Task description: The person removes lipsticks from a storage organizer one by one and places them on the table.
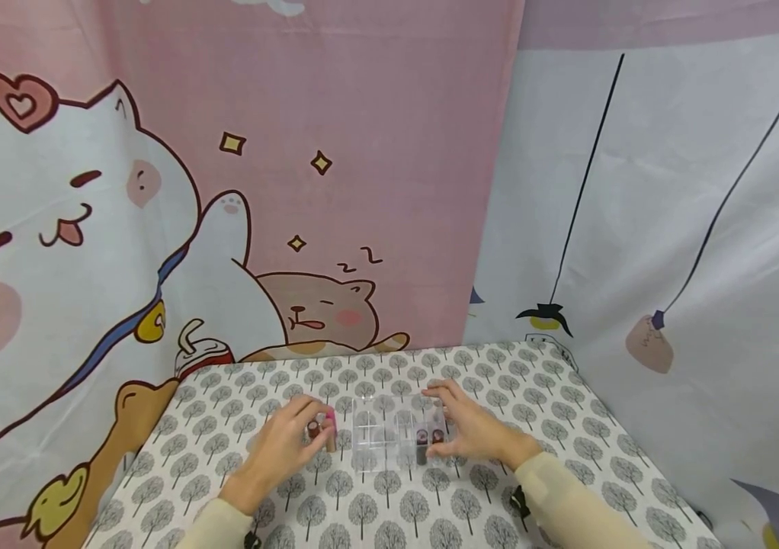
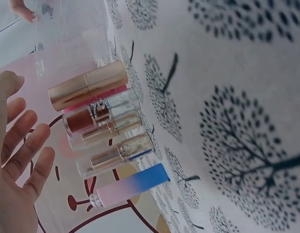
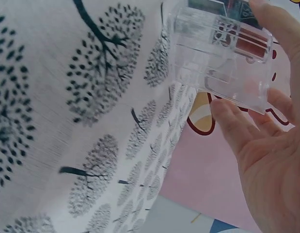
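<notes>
A clear divided lipstick organizer (image 1: pixel 376 435) stands on the table, with two dark lipstick tubes (image 1: pixel 421 451) in its right-hand compartments. My right hand (image 1: pixel 475 433) grips that end, thumb on the near side by the tubes and fingers on the far side. To the organizer's left, my left hand (image 1: pixel 291 433) is beside a row of upright lipsticks, fingers relaxed and apart from them in the left wrist view. The row includes a gold tube (image 2: pixel 89 85), a clear-capped brown-red one (image 2: pixel 81 120), a clear and gold one (image 2: pixel 121 153) and a pink-to-blue one (image 2: pixel 133 185).
A white cloth with grey tree prints (image 1: pixel 362 526) covers the table. Behind it hangs a pink cartoon-cat curtain (image 1: pixel 396 191), and a pale curtain (image 1: pixel 705 229) runs along the right side.
</notes>
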Demonstrator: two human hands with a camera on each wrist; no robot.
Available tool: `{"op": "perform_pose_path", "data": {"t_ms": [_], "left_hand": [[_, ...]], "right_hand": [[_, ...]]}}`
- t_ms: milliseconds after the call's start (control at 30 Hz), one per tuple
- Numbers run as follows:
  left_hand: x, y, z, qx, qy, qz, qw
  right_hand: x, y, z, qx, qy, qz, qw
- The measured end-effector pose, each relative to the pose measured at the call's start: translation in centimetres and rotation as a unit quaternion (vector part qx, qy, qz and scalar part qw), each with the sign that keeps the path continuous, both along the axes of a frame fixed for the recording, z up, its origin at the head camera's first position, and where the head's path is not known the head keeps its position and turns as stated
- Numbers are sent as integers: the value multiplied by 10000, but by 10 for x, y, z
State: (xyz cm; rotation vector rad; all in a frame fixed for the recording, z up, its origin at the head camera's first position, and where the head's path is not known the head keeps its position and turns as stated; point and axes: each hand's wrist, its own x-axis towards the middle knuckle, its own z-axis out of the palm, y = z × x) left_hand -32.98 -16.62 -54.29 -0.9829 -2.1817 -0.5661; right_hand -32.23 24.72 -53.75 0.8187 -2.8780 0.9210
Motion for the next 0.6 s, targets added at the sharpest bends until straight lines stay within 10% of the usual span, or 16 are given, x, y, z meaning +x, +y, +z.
{"op": "perform_pose_path", "data": {"t_ms": [600], "left_hand": [[5, 38, 6, 36, -384, -390, 9985]], "right_hand": [[2, 3, 21, 330, 0, -52, 9994]]}}
